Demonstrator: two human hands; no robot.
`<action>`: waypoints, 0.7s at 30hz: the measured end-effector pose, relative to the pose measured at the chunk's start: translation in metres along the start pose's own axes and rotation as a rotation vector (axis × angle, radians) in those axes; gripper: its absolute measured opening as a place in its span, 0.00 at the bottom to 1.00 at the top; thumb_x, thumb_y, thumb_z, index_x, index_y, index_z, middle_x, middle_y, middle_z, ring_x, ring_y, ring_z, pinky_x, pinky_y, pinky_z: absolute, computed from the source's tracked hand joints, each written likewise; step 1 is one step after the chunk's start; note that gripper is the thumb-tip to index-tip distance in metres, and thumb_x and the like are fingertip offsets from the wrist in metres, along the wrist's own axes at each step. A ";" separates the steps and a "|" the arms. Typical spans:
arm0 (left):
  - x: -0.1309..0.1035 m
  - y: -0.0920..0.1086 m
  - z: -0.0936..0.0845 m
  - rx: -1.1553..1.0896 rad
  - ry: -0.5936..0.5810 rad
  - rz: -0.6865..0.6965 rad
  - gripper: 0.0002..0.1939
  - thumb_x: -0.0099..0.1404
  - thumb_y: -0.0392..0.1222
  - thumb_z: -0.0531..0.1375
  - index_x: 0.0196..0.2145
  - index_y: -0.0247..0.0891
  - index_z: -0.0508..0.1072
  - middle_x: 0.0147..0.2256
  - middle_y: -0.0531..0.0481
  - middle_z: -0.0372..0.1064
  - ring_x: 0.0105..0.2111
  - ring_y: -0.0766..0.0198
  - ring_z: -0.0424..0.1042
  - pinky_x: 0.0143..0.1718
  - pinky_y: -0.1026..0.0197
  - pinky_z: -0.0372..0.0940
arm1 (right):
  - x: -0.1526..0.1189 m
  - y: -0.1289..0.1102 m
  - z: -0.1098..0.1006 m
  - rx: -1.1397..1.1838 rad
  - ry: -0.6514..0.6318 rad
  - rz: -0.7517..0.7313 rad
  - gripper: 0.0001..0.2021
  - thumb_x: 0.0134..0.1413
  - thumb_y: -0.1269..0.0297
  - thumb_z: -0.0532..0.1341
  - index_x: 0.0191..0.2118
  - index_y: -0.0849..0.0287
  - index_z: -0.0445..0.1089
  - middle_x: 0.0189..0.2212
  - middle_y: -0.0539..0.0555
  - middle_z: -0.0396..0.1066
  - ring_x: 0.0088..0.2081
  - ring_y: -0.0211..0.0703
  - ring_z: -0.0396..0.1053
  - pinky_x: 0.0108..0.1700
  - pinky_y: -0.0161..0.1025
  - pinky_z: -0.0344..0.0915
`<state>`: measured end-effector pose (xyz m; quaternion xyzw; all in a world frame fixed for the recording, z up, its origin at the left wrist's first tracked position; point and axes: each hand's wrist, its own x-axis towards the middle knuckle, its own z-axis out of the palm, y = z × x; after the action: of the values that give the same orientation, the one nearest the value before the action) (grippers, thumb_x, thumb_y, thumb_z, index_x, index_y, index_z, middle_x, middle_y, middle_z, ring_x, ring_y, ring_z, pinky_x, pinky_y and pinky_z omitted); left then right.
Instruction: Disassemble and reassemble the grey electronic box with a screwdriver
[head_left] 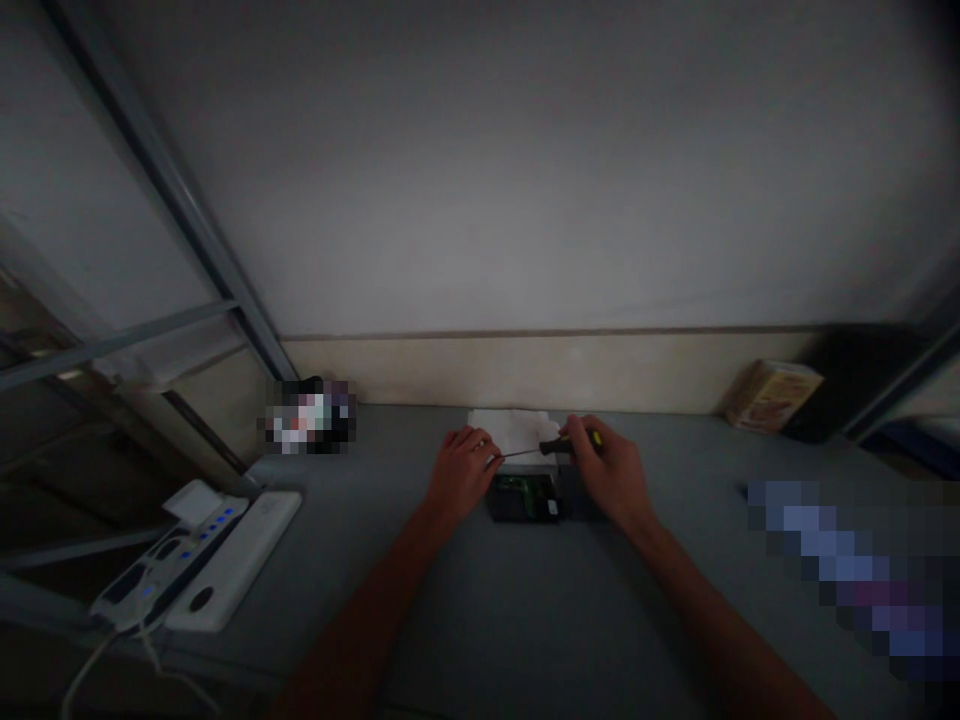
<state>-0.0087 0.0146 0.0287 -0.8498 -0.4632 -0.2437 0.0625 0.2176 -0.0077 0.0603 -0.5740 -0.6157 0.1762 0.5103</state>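
My right hand [611, 465] grips the black-and-yellow handle of a screwdriver [556, 446], held almost level with its thin shaft pointing left. At the shaft's end, the fingers of my left hand [463, 472] are pinched together; whether they hold the tip itself or something small on it is too dim to tell. Just below the shaft lies an open black casing [525, 498] with a green circuit board showing inside. A dark flat piece [581, 497] rests against the casing's right side, partly covered by my right hand. Behind both hands is a white sheet of paper [514, 428].
On the left of the grey table [480, 620] are a power strip [180, 550] with lit blue lights and cables, and a white flat box [236, 560]. A small carton [772, 395] stands at the back right. A wall [525, 370] closes off the far edge. Blurred items lie on both sides.
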 end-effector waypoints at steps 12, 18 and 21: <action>0.001 0.001 -0.005 0.009 -0.024 0.016 0.03 0.67 0.41 0.64 0.37 0.40 0.76 0.41 0.50 0.74 0.47 0.55 0.69 0.50 0.50 0.60 | -0.001 -0.002 -0.001 0.032 0.034 -0.032 0.24 0.65 0.43 0.53 0.32 0.57 0.74 0.25 0.54 0.75 0.25 0.44 0.71 0.31 0.37 0.63; -0.001 0.001 -0.002 0.012 0.006 0.004 0.04 0.66 0.43 0.66 0.37 0.41 0.76 0.41 0.51 0.73 0.47 0.56 0.69 0.51 0.51 0.59 | -0.002 0.001 0.001 0.019 0.001 -0.055 0.23 0.65 0.44 0.54 0.33 0.57 0.74 0.25 0.52 0.75 0.25 0.42 0.71 0.31 0.36 0.63; -0.001 0.002 -0.003 0.015 0.010 0.022 0.05 0.67 0.43 0.65 0.37 0.41 0.76 0.41 0.50 0.73 0.47 0.56 0.69 0.50 0.51 0.60 | -0.003 0.000 0.001 0.015 0.005 -0.057 0.23 0.65 0.44 0.54 0.32 0.57 0.74 0.25 0.52 0.75 0.25 0.43 0.71 0.31 0.36 0.63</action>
<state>-0.0087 0.0120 0.0307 -0.8531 -0.4553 -0.2440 0.0740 0.2164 -0.0096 0.0586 -0.5530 -0.6290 0.1647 0.5209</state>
